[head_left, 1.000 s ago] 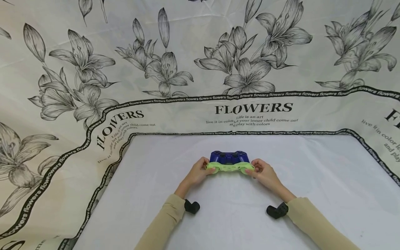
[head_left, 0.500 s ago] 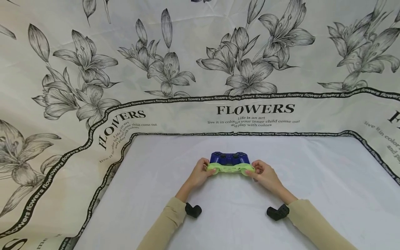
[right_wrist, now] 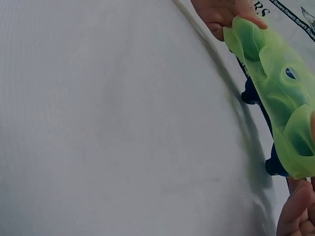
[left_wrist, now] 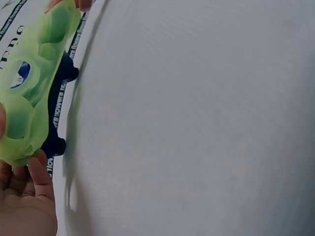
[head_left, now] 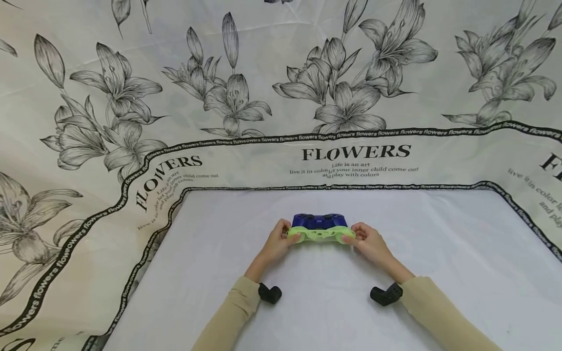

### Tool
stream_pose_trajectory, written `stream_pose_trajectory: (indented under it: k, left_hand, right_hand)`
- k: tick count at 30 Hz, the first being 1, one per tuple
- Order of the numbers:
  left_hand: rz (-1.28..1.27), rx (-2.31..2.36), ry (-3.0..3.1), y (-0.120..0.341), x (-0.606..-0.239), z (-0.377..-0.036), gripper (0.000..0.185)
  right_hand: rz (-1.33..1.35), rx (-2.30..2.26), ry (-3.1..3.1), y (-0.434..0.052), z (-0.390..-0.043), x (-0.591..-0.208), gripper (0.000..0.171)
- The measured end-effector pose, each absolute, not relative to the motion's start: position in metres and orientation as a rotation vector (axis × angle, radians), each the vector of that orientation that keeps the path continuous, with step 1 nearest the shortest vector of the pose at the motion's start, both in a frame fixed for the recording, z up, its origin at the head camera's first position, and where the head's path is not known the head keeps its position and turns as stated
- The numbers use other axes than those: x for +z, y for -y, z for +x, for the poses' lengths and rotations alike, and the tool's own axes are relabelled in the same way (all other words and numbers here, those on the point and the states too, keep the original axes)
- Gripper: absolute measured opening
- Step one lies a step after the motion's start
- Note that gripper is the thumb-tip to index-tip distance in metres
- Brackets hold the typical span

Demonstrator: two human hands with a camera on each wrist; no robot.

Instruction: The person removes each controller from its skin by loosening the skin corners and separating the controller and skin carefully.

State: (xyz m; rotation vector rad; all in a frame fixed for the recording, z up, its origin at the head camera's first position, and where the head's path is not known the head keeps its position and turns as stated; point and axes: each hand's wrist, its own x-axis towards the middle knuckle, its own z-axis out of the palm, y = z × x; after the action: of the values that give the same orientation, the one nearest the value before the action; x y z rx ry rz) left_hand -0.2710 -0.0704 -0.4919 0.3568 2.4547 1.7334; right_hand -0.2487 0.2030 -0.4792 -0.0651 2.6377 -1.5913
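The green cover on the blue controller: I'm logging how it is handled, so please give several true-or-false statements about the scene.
1. Both hands hold the green cover. True: the left hand grips one end, the right hand the other.
2. The blue controller is red. False: it is dark blue.
3. The cover lies alone on the white table. False: it sits against the controller, held.
4. Both arms wear beige sleeves. True.
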Motion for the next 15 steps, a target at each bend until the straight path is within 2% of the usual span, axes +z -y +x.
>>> stream_pose_trajectory:
  k: [10, 15]
  left_hand:
    - [0.261, 1.664, -2.518, 0.0753, -0.4923, -0.2675, 0.029]
    - [0.228, 1.667, -2.569, 0.0747, -0.4861, -0.2669, 0.03]
  right_hand:
    - [-0.158, -1.571, -2.656, -0.2007, -0.2415, -0.4834, 0.039]
    - [-0.079, -1.508, -2.672, -0.1994, -0.2433, -0.4784, 0.038]
